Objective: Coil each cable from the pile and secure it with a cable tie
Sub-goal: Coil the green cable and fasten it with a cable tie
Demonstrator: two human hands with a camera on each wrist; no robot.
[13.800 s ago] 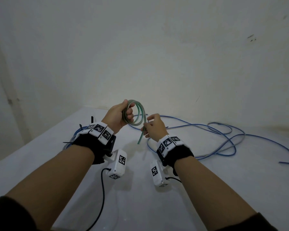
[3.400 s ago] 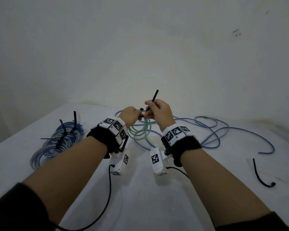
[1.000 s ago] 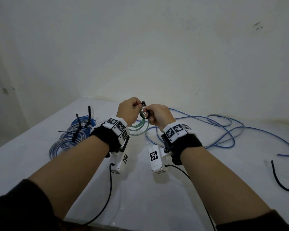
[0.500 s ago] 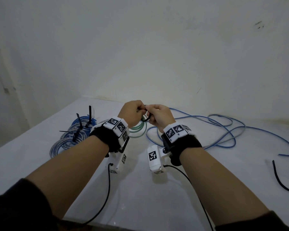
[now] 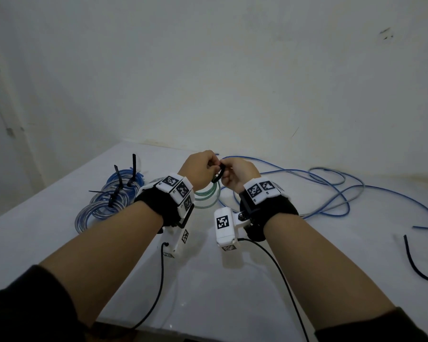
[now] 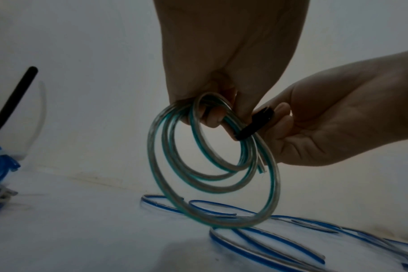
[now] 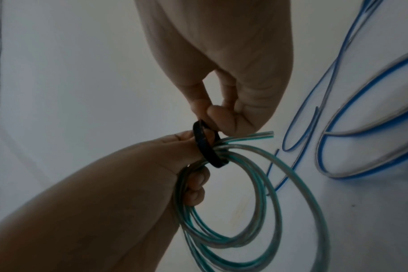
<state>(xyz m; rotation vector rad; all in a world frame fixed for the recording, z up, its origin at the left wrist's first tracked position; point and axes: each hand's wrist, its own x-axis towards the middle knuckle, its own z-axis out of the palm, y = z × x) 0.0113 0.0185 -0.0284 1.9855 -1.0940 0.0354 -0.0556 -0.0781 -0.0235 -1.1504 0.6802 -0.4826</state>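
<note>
My left hand [image 5: 200, 170] grips a small green-striped cable coil [image 5: 208, 196] above the table; the wrist views show the coil [image 6: 212, 173] [image 7: 249, 211] hanging from its curled fingers [image 6: 212, 117]. A black cable tie [image 5: 219, 175] [image 6: 256, 125] [image 7: 207, 147] loops round the coil's top strands. My right hand [image 5: 235, 175] pinches the tie between thumb and fingers [image 7: 219, 112], right against the left hand. A loose blue cable [image 5: 331, 191] sprawls on the table behind and to the right.
Several coiled blue cables [image 5: 109, 201] with black ties sticking up lie at the left. A spare black cable tie [image 5: 415, 264] lies at the far right. The white table [image 5: 232, 292] ends at a wall behind; black wrist-camera leads hang under both arms.
Over the last second both hands lowered slightly with the coil. The tie's tail, which stuck up earlier, now bends into a loop over the coil between the hands.
</note>
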